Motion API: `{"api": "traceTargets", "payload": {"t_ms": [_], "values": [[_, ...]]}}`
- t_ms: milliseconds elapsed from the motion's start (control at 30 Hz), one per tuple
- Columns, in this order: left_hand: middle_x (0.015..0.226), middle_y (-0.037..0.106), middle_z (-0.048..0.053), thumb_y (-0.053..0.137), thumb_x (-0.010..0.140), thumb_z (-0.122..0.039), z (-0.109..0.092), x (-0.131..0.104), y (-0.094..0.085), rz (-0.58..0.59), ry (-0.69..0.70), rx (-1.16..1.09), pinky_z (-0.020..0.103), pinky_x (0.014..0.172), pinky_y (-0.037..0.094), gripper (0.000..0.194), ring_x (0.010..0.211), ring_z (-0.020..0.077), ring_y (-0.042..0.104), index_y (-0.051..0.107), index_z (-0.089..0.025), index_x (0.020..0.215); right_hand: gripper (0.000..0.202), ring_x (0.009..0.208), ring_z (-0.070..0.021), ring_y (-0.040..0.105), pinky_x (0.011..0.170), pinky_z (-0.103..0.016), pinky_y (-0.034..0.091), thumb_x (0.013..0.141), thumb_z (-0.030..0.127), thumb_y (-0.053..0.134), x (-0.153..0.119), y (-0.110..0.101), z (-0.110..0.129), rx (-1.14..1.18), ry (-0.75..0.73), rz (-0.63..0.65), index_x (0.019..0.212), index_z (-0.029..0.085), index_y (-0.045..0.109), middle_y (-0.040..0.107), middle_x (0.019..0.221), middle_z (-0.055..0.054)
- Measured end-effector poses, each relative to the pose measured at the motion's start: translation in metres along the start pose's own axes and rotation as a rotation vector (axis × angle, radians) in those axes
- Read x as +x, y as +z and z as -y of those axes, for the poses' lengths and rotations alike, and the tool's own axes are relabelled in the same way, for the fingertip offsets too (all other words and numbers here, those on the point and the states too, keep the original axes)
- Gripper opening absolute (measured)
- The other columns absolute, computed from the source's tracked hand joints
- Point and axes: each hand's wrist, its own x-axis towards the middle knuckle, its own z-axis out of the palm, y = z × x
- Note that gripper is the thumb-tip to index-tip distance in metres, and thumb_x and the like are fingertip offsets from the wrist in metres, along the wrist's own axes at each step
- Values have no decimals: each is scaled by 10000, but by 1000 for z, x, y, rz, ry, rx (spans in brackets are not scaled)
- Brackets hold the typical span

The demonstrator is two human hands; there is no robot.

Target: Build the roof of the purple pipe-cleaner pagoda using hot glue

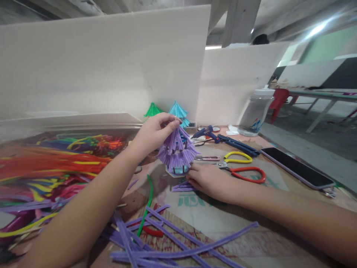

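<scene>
My left hand (pixel 161 128) pinches the peak of a purple model pagoda (pixel 178 156) made of pipe cleaners, with two fringed roofs, dark posts and a pale base. The pagoda stands upright in the middle of the table. My right hand (pixel 206 180) is low at its right side, fingers curled against the base's edge; what they grip is hidden. Short purple pipe cleaner pieces (pixel 184 187) lie just in front of the base, beside the right fingers. Behind stand a light blue pagoda (pixel 178 110) and a green one (pixel 153 109), both partly covered.
Long purple pipe cleaners (pixel 184 249) cross in front. Coloured pipe cleaner bundles (pixel 55 163) fill the left. Rightward lie yellow-handled pliers (pixel 238 157), red-handled cutters (pixel 248 174), a glue gun (pixel 206 133), a dark blue cutter (pixel 237 144), a phone (pixel 297 167) and a water bottle (pixel 256 111). White boards (pixel 106 63) wall the back.
</scene>
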Motion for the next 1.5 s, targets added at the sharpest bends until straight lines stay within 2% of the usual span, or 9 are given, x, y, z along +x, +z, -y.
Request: {"api": "traceTargets", "payload": {"t_ms": [100,233,333,567,767,1067,1233,1367,1500], "values": [[862,711,50,621,875,-458,0,0,-1,-39,-47,-62,271,684,460,333,759,166,621,711,-142,927,99,636,-145,533,571,-272,349,932,166,500,-6,-9,3,96,21,-157,916,154,597,628,779,-43],[825,709,39,646,864,-432,-3,0,2,-111,-72,-66,264,693,450,300,761,160,616,713,-140,871,76,581,-116,510,558,-243,375,978,246,437,-10,-28,6,472,155,-443,979,208,502,569,693,28],[809,704,31,646,871,-423,-5,-1,8,-137,-92,-108,260,675,446,282,746,155,611,709,-148,866,96,565,-114,510,530,-229,385,1005,307,396,-7,-40,4,705,234,-529,1002,228,450,532,652,55],[766,650,17,640,885,-431,-11,-8,15,-161,-60,-103,269,680,421,280,736,151,579,692,-158,845,137,538,-90,440,502,-226,312,923,271,514,-2,-41,-2,573,270,-514,801,214,492,507,629,54],[766,625,16,620,896,-433,-14,-9,18,-167,-27,-67,276,687,413,286,736,151,565,680,-161,832,256,564,-102,435,541,-252,284,901,315,524,-1,-39,1,420,287,-409,675,195,518,507,604,33],[798,670,25,623,883,-441,-17,-7,4,-97,-83,-25,271,677,437,289,720,154,582,665,-160,826,293,535,-91,411,537,-253,246,885,292,540,14,-48,13,450,309,-321,613,184,523,483,557,37],[747,663,14,621,876,-435,-17,-4,-3,-26,-88,2,263,636,431,290,657,140,564,659,-162,784,311,539,-99,428,546,-262,221,923,324,518,18,-44,11,318,295,-360,655,178,576,533,569,18],[724,645,12,622,864,-455,-17,-3,-5,-19,-100,22,259,609,409,315,644,138,545,666,-153,790,279,565,-115,445,573,-279,207,937,305,503,16,-32,11,99,192,-416,742,167,645,609,618,-18],[717,631,16,619,856,-474,-16,-2,-6,-6,-113,21,254,587,387,336,640,138,527,671,-145,809,303,548,-112,435,574,-283,213,947,273,479,13,-24,12,-4,91,-522,709,157,626,599,593,-20]]}}
